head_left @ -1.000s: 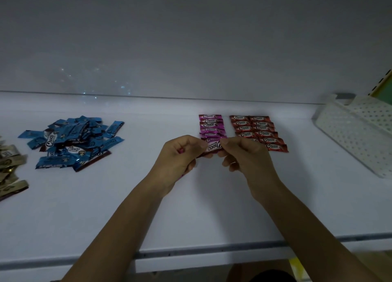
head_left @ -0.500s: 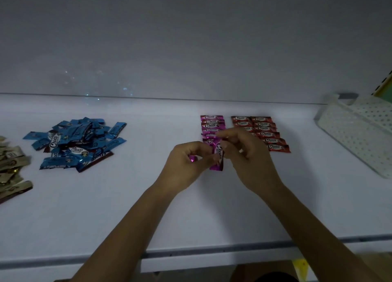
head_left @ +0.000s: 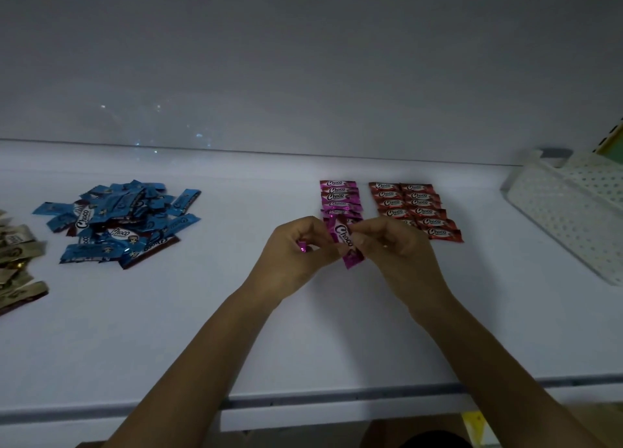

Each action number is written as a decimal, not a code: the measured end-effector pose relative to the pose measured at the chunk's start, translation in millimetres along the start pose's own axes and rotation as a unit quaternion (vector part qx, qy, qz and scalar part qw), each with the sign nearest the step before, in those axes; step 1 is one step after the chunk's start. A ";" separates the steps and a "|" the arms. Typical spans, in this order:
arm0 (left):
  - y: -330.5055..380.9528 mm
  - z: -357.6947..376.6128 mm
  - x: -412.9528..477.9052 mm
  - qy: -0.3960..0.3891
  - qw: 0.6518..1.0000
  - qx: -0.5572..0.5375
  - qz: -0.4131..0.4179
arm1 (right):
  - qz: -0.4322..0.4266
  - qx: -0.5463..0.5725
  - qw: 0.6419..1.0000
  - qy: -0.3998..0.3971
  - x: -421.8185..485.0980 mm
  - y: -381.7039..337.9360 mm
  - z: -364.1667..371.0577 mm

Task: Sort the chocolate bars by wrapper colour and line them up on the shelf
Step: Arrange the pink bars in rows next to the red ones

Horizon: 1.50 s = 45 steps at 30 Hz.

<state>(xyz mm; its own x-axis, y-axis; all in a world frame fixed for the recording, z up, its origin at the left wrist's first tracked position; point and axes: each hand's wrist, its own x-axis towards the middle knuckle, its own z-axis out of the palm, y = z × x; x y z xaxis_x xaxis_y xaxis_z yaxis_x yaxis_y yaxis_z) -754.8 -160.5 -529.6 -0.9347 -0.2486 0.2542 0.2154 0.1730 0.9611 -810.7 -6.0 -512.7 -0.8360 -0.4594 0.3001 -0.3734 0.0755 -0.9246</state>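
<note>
Pink bar [head_left: 345, 242] held over the shelf [head_left: 202, 329] between both hands, lengthwise front to back, tilted, "Choco" label up. It sits right at the near end of the pink column [head_left: 338, 196].

Left hand [head_left: 296, 252]: fingers curled, pinching the bar's left edge. Right hand [head_left: 397, 248]: thumb and fingertips pinching the right edge.

Pink foil [head_left: 302, 247] pokes out between the left fingers, can't tell if it's a second bar.

Pink column is one bar wide, bars overlapping, running front to back. Red bars [head_left: 414, 208] just right of it, two neat columns. Blue bars [head_left: 121, 225] in a loose pile well to the left. Gold bars [head_left: 17, 262] at the left edge. White perforated basket [head_left: 573, 218] on the shelf, far right.
</note>
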 end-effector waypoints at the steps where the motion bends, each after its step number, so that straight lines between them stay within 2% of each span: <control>1: -1.4 0.0 0.1 -0.009 1.000 0.002 0.002 | -0.004 -0.010 1.000 -0.006 -0.3 -0.3 0.2; 4: 0.2 0.8 -0.6 -0.029 0.999 0.034 0.008 | -0.041 -0.047 0.998 -0.029 1.3 0.2 -0.7; 6: 4.2 1.7 -1.6 -0.001 1.000 0.027 0.002 | -0.027 -0.075 0.997 -0.011 5.9 3.3 -6.7; 7: 6.2 1.6 -1.5 0.034 0.999 -0.012 -0.024 | -0.017 -0.120 0.993 -0.010 8.1 8.2 -11.6; 9: 11.9 -2.1 0.0 0.125 0.979 -0.119 -0.106 | -0.036 -0.280 0.958 -0.043 11.4 21.6 -19.2; 11: 13.9 -7.2 1.7 0.174 0.956 -0.189 -0.144 | -0.087 -0.399 0.911 -0.052 10.5 31.9 -19.2; 12: 14.5 -8.5 1.5 0.177 0.951 -0.205 -0.150 | -0.096 -0.414 0.904 -0.038 8.1 32.6 -18.3; 15: 14.7 -7.7 0.7 0.162 0.956 -0.192 -0.152 | -0.110 -0.394 0.912 0.022 -4.5 15.1 -18.6; 17: 13.4 -6.6 1.4 0.165 0.957 -0.184 -0.154 | -0.109 -0.389 0.915 0.000 -18.3 3.2 -17.8; 20: 14.6 -5.6 1.8 0.177 0.951 -0.197 -0.158 | -0.098 -0.426 0.896 -0.075 -34.4 1.3 -6.5; 25: 15.4 -6.4 1.6 0.149 0.941 -0.273 -0.131 | -0.103 -0.411 0.899 -0.111 -22.9 8.4 -2.3; 30: 19.7 -10.5 2.7 0.132 0.894 -0.400 -0.151 | -0.118 -0.412 0.897 -0.105 -16.2 10.9 -3.0; 33: 20.8 -10.5 1.9 0.106 0.880 -0.437 -0.154 | -0.115 -0.385 0.913 -0.075 -15.2 10.4 -2.0; 36: 21.5 -8.8 1.6 0.073 0.865 -0.476 -0.144 | -0.122 -0.308 0.943 -0.012 -17.6 1.7 10.1; 41: 24.0 -7.3 -0.5 0.008 0.859 -0.496 -0.123 | -0.067 -0.222 0.972 -0.025 -17.5 -12.8 42.2; 43: 23.3 -7.1 0.2 -0.008 0.860 -0.494 -0.129 | -0.013 -0.126 0.991 -0.032 -12.6 -18.2 45.9; 45: 21.3 -6.3 0.6 -0.022 0.871 -0.473 -0.129 | 0.056 0.022 0.998 -0.036 -9.0 -24.7 41.2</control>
<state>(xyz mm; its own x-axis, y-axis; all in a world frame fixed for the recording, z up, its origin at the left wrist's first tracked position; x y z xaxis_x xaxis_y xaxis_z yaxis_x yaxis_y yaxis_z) -748.9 -163.0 -508.2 -0.9920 -0.1218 0.0327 0.1137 -0.7510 0.6504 -777.4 -40.2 -502.3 -0.8403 -0.5120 0.1783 -0.2597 0.0914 -0.9614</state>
